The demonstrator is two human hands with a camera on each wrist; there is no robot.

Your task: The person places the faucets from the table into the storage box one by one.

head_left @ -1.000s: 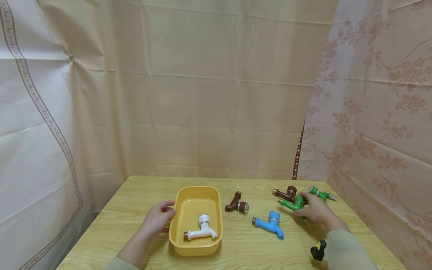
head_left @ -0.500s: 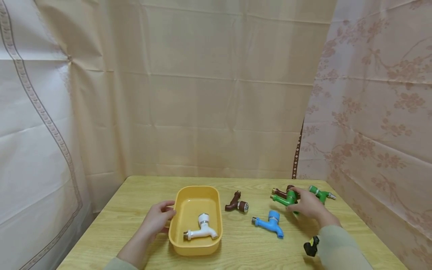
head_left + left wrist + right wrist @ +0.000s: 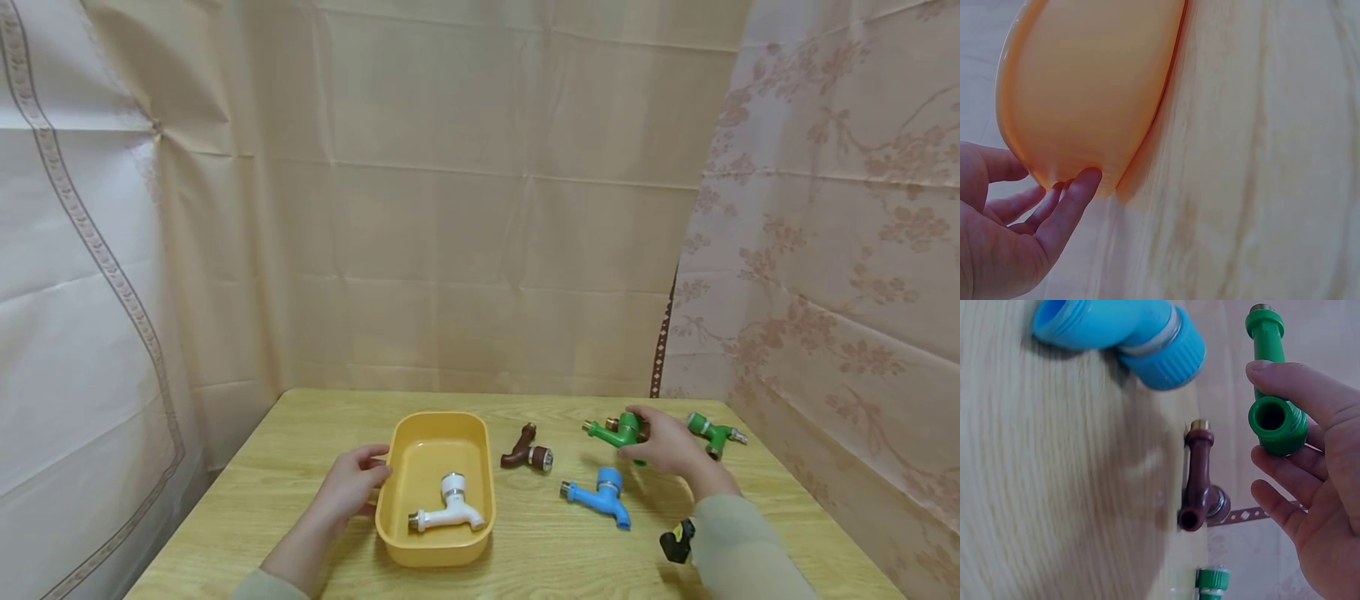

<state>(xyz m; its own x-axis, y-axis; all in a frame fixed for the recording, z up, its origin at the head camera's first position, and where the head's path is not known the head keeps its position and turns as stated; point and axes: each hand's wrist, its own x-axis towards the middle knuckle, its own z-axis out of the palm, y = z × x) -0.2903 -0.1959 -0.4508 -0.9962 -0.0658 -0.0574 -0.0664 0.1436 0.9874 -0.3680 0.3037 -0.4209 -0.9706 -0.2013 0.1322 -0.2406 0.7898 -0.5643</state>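
My left hand (image 3: 351, 486) rests at the left side of a yellow plastic basin (image 3: 435, 557). In the left wrist view its fingertips touch the basin's outer wall (image 3: 1091, 81) near the rim. A white tap (image 3: 450, 518) with a metal threaded end lies inside the basin. My right hand (image 3: 663, 443) holds a green tap (image 3: 611, 433) by its knob end, thumb along the body in the right wrist view. The held tap (image 3: 1268, 347) is up off the table, its threaded end pointing left in the head view. It partly hides a brown tap (image 3: 1198, 469) behind it.
Between basin and right hand lie another brown tap (image 3: 517, 450) and a blue tap (image 3: 600, 500). A second green tap (image 3: 716, 433) lies at the far right of the wooden table (image 3: 330, 417). Curtains hang behind and on both sides.
The right hand has moved left and slightly away from me, carrying the green tap in front of the brown one. The left hand and basin have stayed in place.
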